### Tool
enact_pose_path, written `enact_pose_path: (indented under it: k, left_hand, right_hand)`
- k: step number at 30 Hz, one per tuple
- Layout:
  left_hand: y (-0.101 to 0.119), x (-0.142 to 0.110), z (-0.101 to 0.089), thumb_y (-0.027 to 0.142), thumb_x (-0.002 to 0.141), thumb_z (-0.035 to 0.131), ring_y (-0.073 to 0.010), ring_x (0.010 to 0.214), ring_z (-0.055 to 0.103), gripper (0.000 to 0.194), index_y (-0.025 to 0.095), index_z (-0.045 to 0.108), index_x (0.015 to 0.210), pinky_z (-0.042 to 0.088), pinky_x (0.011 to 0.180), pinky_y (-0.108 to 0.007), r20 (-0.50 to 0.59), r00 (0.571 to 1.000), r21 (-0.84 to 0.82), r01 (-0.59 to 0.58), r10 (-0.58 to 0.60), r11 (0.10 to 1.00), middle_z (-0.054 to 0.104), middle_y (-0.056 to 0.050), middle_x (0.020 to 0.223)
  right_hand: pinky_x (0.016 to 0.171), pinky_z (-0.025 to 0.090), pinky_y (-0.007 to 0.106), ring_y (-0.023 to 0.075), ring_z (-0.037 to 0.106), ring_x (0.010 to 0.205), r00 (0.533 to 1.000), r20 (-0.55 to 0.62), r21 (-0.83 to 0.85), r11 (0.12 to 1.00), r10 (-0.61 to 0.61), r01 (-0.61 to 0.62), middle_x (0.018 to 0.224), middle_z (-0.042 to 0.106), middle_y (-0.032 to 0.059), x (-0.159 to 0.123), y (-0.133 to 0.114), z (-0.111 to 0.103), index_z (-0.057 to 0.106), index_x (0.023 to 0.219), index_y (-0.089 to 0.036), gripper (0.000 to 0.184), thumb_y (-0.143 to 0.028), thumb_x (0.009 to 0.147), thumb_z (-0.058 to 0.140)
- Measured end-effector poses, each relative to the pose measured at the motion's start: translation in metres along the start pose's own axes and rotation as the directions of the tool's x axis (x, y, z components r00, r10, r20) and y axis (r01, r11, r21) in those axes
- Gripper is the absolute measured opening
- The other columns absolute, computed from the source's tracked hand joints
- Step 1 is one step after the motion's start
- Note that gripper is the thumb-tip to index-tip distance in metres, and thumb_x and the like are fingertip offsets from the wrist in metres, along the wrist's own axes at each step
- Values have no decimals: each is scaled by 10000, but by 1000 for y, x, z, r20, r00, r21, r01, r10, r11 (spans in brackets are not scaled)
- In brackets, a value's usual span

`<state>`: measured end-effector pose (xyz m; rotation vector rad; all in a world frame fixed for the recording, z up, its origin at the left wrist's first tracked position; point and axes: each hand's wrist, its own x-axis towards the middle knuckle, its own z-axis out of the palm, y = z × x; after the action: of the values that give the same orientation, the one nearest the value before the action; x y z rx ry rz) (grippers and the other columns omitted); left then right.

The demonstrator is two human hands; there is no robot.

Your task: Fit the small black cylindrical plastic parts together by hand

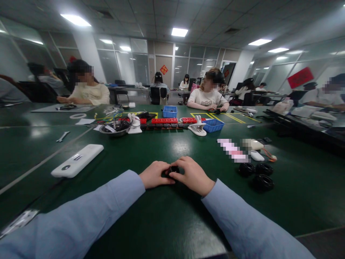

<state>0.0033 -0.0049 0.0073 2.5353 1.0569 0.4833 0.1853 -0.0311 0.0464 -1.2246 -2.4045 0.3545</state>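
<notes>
My left hand [155, 174] and my right hand [193, 175] rest together on the dark green table [167, 219], fingers curled toward each other. Between the fingertips sits a small black round part [173, 169], pinched from both sides and mostly hidden. Both forearms wear light blue sleeves. Three black rings [258, 174] of a similar look lie on the table to the right of my right hand.
A white flat device [77, 160] lies to the left, a wrench [63, 136] beyond it. Farther off are a metal bowl [114, 128], red parts in a row [164, 121], two blue baskets [212, 125] and white holders [198, 127]. Other people sit around the tables.
</notes>
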Motion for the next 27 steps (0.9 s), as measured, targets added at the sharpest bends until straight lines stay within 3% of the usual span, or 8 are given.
enact_pose_path:
  k: [15, 27]
  left_hand:
    - [-2, 0, 3, 447, 753, 612, -145, 661, 501, 296, 166, 531, 708, 326, 610, -254, -22, 1000, 60, -17, 18, 998, 546, 13, 698]
    - [-2, 1, 2, 267, 718, 603, -154, 669, 511, 129, 154, 544, 704, 350, 622, -253, -18, 1000, 28, -3, 3, 1000, 563, 3, 701]
  right_hand:
    - [749, 404, 302, 181, 498, 844, 1000, 4, -130, 991, -24, 25, 849, 586, 71, -2, -11, 1, 659, 914, -155, 172, -255, 824, 552]
    - [757, 388, 302, 182, 478, 828, 996, -8, -156, 984, -94, 91, 871, 623, 76, -5, -18, 4, 642, 928, -146, 199, -236, 825, 497]
